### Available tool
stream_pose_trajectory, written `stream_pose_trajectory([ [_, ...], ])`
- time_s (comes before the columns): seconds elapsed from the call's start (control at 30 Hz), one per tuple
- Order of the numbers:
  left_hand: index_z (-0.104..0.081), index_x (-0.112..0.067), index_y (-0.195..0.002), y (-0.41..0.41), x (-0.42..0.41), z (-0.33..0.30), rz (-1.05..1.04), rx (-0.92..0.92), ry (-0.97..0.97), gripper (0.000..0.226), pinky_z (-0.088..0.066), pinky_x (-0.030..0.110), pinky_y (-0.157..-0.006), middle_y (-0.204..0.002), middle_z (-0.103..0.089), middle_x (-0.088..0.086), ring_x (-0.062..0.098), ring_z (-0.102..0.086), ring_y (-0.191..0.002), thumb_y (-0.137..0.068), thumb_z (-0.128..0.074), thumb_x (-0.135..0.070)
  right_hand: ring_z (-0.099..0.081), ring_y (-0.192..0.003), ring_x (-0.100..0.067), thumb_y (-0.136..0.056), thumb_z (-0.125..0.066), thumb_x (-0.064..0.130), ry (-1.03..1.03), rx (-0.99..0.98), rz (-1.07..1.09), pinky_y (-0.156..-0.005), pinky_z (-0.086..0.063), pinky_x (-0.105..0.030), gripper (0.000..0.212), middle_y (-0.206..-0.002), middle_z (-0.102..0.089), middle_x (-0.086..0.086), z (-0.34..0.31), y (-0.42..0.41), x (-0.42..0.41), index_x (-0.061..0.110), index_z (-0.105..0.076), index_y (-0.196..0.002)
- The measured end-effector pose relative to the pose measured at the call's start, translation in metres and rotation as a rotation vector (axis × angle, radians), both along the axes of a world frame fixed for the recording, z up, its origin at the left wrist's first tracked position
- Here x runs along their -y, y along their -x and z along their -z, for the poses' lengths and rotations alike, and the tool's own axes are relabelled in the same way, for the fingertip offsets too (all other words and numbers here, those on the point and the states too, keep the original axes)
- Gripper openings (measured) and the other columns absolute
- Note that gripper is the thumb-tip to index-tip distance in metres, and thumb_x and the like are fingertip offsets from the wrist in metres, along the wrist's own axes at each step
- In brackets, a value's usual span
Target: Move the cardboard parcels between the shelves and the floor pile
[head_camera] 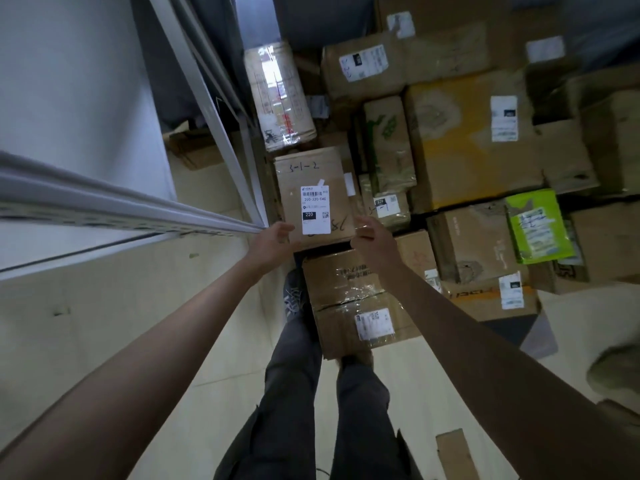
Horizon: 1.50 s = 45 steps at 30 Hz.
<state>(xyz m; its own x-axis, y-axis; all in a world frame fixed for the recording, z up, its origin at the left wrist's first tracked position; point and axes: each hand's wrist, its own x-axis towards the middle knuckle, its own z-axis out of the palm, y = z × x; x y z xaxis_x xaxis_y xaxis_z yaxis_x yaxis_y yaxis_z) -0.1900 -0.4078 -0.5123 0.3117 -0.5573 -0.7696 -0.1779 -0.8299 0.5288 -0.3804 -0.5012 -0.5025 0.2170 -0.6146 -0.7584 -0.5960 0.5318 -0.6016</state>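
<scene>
A cardboard parcel [313, 195] is being held out in front of the person, above the floor pile [467, 150] of boxes. Its long axis is being kept running away from the person, with the near short end towards the hands and the far end pointing at the tape-wrapped box [278, 98] beyond. The labelled face is being turned up to the camera.

The parcel is being gripped at its near end from both sides: the left hand [273, 239] is being pressed against the near left corner, fingers curled round the edge, while the right hand [372, 237] is being clamped on the near right corner, thumb on top. Most of the parcel is being left projecting forward of the hands.

Plain brown card is being shown, with "5-1-2" handwritten near the far end and a white shipping label [315, 211] carrying a barcode and "220". More handwriting is being partly hidden beside the right hand.

A taped box [349, 299] is lying just below the parcel, by the person's legs [294, 393]. Shelf rails [104, 209] are being seen on the left.
</scene>
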Motion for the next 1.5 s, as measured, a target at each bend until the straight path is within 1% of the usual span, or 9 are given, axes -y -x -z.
stream_pose_trajectory([
  [0.17, -0.057, -0.01, -0.133, 0.015, -0.027, -0.075, -0.036, 0.032, 0.091, 0.046, -0.047, 0.029, -0.089, -0.127, -0.061, 0.004, 0.02, -0.057, -0.115, -0.091, -0.07, -0.024, -0.052, -0.067, -0.01, -0.091, -0.059, -0.007, 0.041, 0.014, -0.08, -0.046, -0.04, -0.011, 0.053, -0.114, -0.066, -0.011, -0.067, 0.025, -0.017, 0.015, -0.057, -0.139],
  [0.37, -0.066, -0.014, -0.111, 0.044, -0.074, -0.151, 0.037, 0.151, 0.215, 0.022, -0.045, 0.028, -0.079, -0.105, -0.062, -0.001, 0.016, -0.059, -0.097, -0.091, -0.07, -0.02, -0.061, -0.088, -0.017, -0.093, -0.057, -0.011, 0.123, 0.15, -0.193, -0.078, -0.049, -0.028, 0.043, -0.096, -0.063, -0.001, -0.147, 0.056, -0.035, -0.001, -0.056, -0.135],
  [0.47, -0.064, -0.016, -0.118, 0.053, -0.096, -0.184, 0.036, 0.172, 0.258, 0.028, -0.044, 0.022, -0.08, -0.107, -0.059, -0.007, 0.009, -0.058, -0.096, -0.091, -0.071, -0.016, -0.061, -0.114, -0.031, -0.093, -0.063, -0.005, 0.162, 0.179, -0.252, -0.097, -0.051, -0.04, 0.045, -0.118, -0.064, -0.014, -0.184, 0.062, -0.045, 0.004, -0.054, -0.137],
  [0.6, -0.063, -0.017, -0.105, 0.059, -0.121, -0.231, -0.017, 0.205, 0.327, 0.02, -0.04, 0.002, -0.068, -0.097, -0.055, -0.014, 0.002, -0.055, -0.09, -0.089, -0.072, -0.009, -0.061, -0.118, -0.03, -0.094, -0.065, 0.002, 0.216, 0.191, -0.357, -0.097, -0.053, -0.039, 0.05, -0.127, -0.064, -0.016, -0.227, 0.055, -0.051, 0.014, -0.052, -0.141],
  [0.73, -0.061, -0.006, -0.119, 0.049, -0.149, -0.286, -0.082, 0.268, 0.344, 0.032, -0.048, 0.017, -0.084, -0.117, -0.057, 0.006, 0.019, -0.059, -0.102, -0.089, -0.073, -0.01, -0.066, -0.1, -0.026, -0.093, -0.066, 0.003, 0.32, 0.292, -0.48, -0.069, -0.053, -0.02, 0.049, -0.118, -0.066, -0.016, -0.28, 0.036, -0.057, 0.016, -0.053, -0.138],
  [0.93, -0.064, -0.024, -0.122, 0.01, -0.205, -0.372, -0.13, 0.434, 0.388, 0.035, -0.048, 0.021, -0.076, -0.124, -0.061, -0.004, 0.012, -0.066, -0.103, -0.089, -0.073, -0.032, -0.061, -0.079, -0.019, -0.09, -0.068, -0.001, 0.438, 0.419, -0.628, -0.071, -0.053, -0.031, 0.045, -0.088, -0.068, -0.006, -0.361, -0.022, -0.084, 0.013, -0.057, -0.131],
  [1.07, -0.063, -0.027, -0.121, -0.018, -0.244, -0.417, -0.198, 0.497, 0.406, 0.033, -0.049, 0.024, -0.083, -0.124, -0.06, -0.007, 0.011, -0.065, -0.105, -0.09, -0.071, -0.035, -0.062, -0.083, -0.019, -0.089, -0.071, 0.003, 0.51, 0.513, -0.736, -0.069, -0.049, -0.024, 0.044, -0.095, -0.068, -0.01, -0.405, -0.067, -0.112, 0.012, -0.059, -0.13],
  [1.2, -0.062, -0.024, -0.123, -0.049, -0.285, -0.448, -0.28, 0.549, 0.443, 0.035, -0.047, 0.018, -0.079, -0.124, -0.06, -0.004, 0.014, -0.064, -0.107, -0.091, -0.072, -0.033, -0.068, -0.103, -0.028, -0.089, -0.073, 0.014, 0.526, 0.586, -0.814, -0.081, -0.054, -0.032, 0.041, -0.103, -0.07, -0.006, -0.441, -0.112, -0.148, 0.024, -0.06, -0.127],
  [1.5, -0.064, -0.024, -0.122, -0.133, -0.389, -0.498, -0.365, 0.673, 0.474, 0.035, -0.05, 0.02, -0.082, -0.121, -0.062, -0.003, 0.012, -0.068, -0.099, -0.09, -0.073, -0.033, -0.068, -0.103, -0.03, -0.09, -0.07, 0.011, 0.606, 0.698, -0.91, -0.089, -0.058, -0.04, 0.04, -0.107, -0.071, -0.007, -0.497, -0.216, -0.251, 0.023, -0.061, -0.127],
])
